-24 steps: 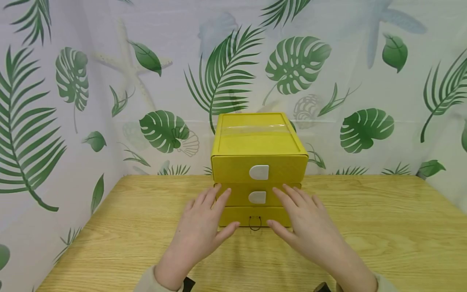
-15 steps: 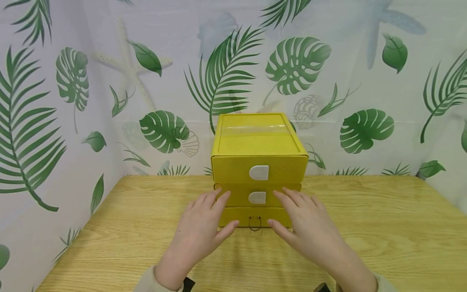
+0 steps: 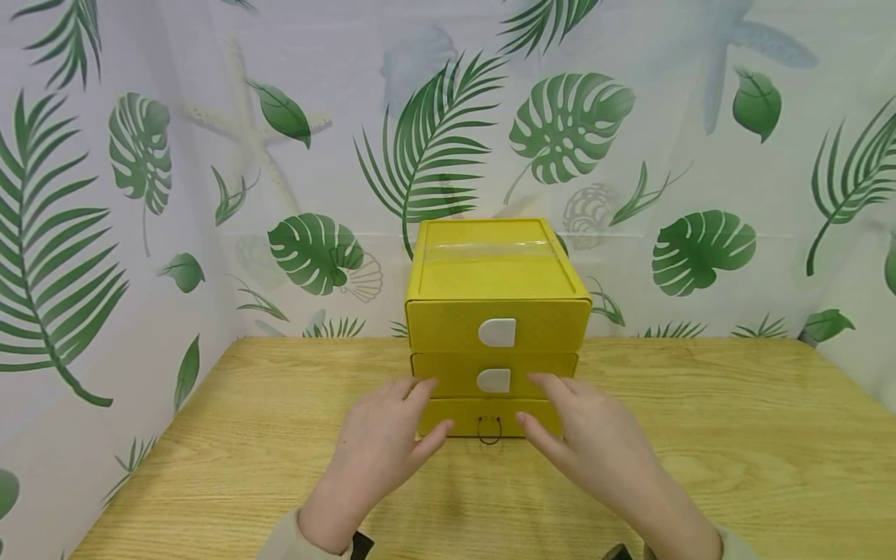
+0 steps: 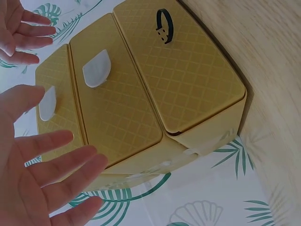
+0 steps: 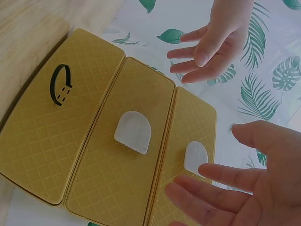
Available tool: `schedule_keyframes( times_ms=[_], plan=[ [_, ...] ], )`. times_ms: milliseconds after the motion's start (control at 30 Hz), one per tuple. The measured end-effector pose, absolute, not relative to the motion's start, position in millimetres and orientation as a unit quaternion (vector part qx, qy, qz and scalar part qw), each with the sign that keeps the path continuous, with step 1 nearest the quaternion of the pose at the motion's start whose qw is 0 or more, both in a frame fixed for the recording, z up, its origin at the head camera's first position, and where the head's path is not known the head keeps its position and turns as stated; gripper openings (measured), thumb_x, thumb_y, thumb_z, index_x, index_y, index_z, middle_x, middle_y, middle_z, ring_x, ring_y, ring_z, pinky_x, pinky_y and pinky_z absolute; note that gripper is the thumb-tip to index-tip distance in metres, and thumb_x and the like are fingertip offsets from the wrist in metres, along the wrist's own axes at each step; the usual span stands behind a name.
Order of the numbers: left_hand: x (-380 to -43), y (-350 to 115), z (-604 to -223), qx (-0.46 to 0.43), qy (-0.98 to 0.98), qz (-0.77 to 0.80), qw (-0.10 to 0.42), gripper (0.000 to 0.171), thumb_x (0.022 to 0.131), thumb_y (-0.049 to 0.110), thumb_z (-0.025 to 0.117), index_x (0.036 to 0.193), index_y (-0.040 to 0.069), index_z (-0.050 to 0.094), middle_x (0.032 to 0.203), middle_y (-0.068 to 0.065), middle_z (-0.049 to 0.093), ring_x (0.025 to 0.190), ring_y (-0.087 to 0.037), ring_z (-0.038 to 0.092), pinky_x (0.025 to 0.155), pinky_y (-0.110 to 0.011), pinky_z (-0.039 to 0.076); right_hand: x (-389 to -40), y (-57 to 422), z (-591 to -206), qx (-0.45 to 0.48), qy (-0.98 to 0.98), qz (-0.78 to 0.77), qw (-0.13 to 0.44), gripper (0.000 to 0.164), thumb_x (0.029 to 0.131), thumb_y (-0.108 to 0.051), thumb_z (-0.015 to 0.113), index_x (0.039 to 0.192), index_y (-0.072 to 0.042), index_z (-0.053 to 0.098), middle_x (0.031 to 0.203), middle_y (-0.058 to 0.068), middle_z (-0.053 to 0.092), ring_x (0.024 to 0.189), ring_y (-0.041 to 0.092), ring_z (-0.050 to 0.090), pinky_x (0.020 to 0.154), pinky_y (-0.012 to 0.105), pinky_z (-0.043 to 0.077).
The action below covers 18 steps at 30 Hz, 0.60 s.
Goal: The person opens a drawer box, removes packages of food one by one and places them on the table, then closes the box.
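A yellow three-drawer box (image 3: 497,260) stands on the wooden table, a strip of clear tape across its top. White rounded tabs mark the top drawer (image 3: 448,327) and the middle drawer (image 3: 451,373); the bottom drawer carries a thin black loop (image 3: 489,430). My left hand (image 3: 385,435) hovers in front of the box's left side, fingers spread and holding nothing. On the other side my right hand (image 3: 595,435) is held likewise, palm facing the left one. Both wrist views show gaps between the loosely bent fingers and the drawer fronts.
The wooden table (image 3: 735,451) spreads to both sides of the box. Behind and to the left hangs a white cloth (image 3: 448,101) printed with green leaves, starfish and shells. A black wrist strap (image 3: 361,544) shows at the left cuff.
Both hands have sunk slightly, and their fingertips now sit lower against the drawer fronts, with the fingers a little more bent. The box has stayed where it was.
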<state>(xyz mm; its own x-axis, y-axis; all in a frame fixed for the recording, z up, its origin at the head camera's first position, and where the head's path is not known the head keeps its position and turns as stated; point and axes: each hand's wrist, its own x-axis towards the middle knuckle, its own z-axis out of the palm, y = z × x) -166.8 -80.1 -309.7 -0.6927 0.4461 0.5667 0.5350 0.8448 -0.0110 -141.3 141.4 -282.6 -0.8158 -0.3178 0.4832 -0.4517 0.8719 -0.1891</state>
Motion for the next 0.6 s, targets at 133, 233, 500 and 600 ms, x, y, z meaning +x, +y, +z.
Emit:
schedule_keyframes(
  times_ms=[133, 233, 500, 600],
  plan=[
    [-170, -82, -310, -0.26, -0.907, -0.096, 0.318, 0.036, 0.078, 0.035, 0.063, 0.098, 0.005, 0.062, 0.089, -0.007, 0.061, 0.074, -0.02, 0.059, 0.054, -0.028, 0.05, -141, 141, -283, 0.204, -0.941, 0.148, 0.225, 0.036, 0.081, -0.029, 0.063, 0.107, -0.004, 0.058, 0.098, 0.011, 0.064, 0.084, 0.028, 0.061, 0.067, 0.04, 0.052],
    [-173, -84, -310, -0.247, -0.898, -0.123, 0.342, 0.034, 0.078, 0.032, 0.063, 0.098, 0.005, 0.062, 0.09, -0.007, 0.061, 0.078, -0.02, 0.059, 0.052, -0.027, 0.05, -141, 141, -283, 0.202, -0.943, 0.147, 0.218, 0.035, 0.082, -0.03, 0.062, 0.107, -0.005, 0.059, 0.098, 0.01, 0.064, 0.083, 0.027, 0.061, 0.065, 0.04, 0.052],
    [-181, -91, -306, -0.257, -0.842, -0.228, 0.417, 0.037, 0.088, 0.034, 0.053, 0.101, 0.0, 0.06, 0.095, -0.011, 0.061, 0.088, -0.025, 0.056, 0.058, -0.032, 0.052, -142, 140, -283, 0.204, -0.945, 0.143, 0.214, 0.033, 0.082, -0.03, 0.062, 0.105, -0.006, 0.06, 0.096, 0.008, 0.065, 0.077, 0.023, 0.062, 0.06, 0.036, 0.052],
    [-185, -95, -305, -0.259, -0.822, -0.26, 0.436, 0.046, 0.092, 0.04, 0.041, 0.101, -0.001, 0.06, 0.096, -0.012, 0.061, 0.09, -0.026, 0.056, 0.065, -0.036, 0.052, -142, 139, -284, 0.203, -0.945, 0.139, 0.215, 0.033, 0.081, -0.03, 0.062, 0.103, -0.006, 0.06, 0.094, 0.007, 0.065, 0.075, 0.022, 0.062, 0.057, 0.035, 0.052]
  ],
)
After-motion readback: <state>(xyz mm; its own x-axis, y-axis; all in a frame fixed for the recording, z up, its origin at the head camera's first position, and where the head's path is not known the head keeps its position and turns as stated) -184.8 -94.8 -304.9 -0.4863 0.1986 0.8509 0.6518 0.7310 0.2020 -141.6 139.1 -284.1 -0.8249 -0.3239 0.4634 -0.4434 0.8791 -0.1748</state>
